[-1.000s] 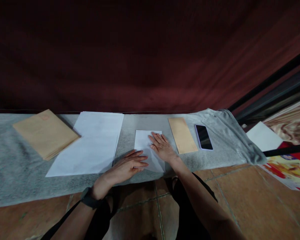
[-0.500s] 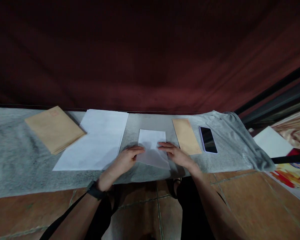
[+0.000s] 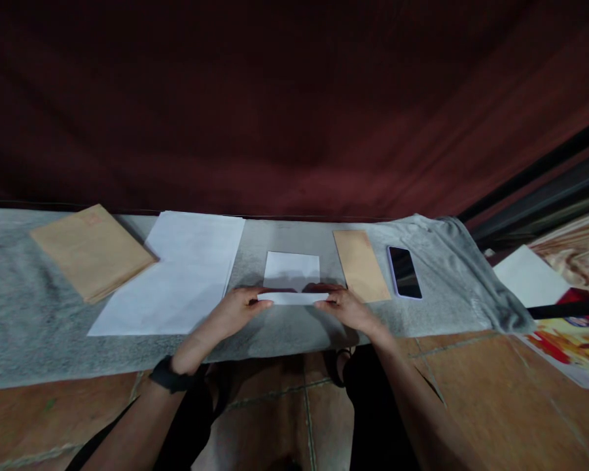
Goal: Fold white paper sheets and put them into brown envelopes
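A white sheet of paper lies in front of me, its near part raised and bent over into a narrow strip. My left hand pinches the strip's left end between thumb and fingers. At the other end my right hand grips it the same way. The fingers behind the strip are partly hidden. Just right of the sheet rests a single brown envelope. To the left is a stack of larger white paper, with a pile of brown envelopes overlapping its left edge.
A phone with a pale purple case lies right of the single envelope. Grey cloth covers the narrow table. Behind it hangs a dark red curtain. At far right are a white sheet and a colourful printed box.
The paper's near part has been lifted and folded away from me. Both hands have gone from lying on the sheet to pinching the folded strip's ends. The view has shifted slightly.
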### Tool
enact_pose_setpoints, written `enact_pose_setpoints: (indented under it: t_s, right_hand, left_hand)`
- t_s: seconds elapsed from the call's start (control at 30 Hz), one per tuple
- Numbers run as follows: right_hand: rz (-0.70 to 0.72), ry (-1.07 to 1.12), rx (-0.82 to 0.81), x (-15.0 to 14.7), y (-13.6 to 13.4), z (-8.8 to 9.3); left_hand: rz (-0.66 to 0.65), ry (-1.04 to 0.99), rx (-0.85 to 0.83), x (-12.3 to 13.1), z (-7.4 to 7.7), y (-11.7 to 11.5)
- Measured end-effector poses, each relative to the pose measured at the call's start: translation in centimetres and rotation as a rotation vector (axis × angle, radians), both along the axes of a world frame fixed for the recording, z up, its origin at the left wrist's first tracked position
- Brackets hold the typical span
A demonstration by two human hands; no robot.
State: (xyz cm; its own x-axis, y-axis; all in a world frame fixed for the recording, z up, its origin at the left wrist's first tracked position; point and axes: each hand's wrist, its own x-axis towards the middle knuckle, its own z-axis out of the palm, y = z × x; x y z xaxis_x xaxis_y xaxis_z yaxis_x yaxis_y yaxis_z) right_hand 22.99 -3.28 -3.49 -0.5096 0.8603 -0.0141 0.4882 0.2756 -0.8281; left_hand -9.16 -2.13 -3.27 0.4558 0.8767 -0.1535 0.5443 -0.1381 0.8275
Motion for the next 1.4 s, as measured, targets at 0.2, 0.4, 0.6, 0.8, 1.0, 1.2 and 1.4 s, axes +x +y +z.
enact_pose_setpoints:
  t_s: [0.2, 0.4, 0.6, 0.8, 1.0, 1.2, 1.4]
  right_hand:
    - [-0.273, -0.017, -0.037, -1.5, 0.4, -1.1]
    - [-0.434, -0.094, -0.105, -2.2, 1.1, -1.1]
    - [-0.443, -0.237, -0.045, -3.0, 1.3, -0.8]
    - [-0.488, -0.419, -0.011, -4.0, 1.3, -0.4]
    - [-0.513, -0.549, -0.025, -5.1, 1.4, 0.4]
    - [-0.555, -0.599, -0.016, -5.8, 1.6, 0.4]
    - [-0.56, -0.69, 0.033, -6.2, 1.7, 0.5]
  left_hand:
    - [0.233, -0.089, -0.019, 1.6, 0.0, 0.7]
    - [0.329, 0.062, 0.119, 2.5, 0.3, 1.0]
    - [0.365, 0.193, 0.127, 3.0, 0.7, 0.7]
    - [0.397, 0.32, 0.08, 3.5, 1.2, 0.6]
    - [0.409, 0.5, 0.053, 3.8, 1.6, 0.9]
    - [0.39, 0.577, 0.035, 4.3, 2.2, 1.3]
    - [0.408, 0.616, 0.039, 4.6, 2.5, 1.6]
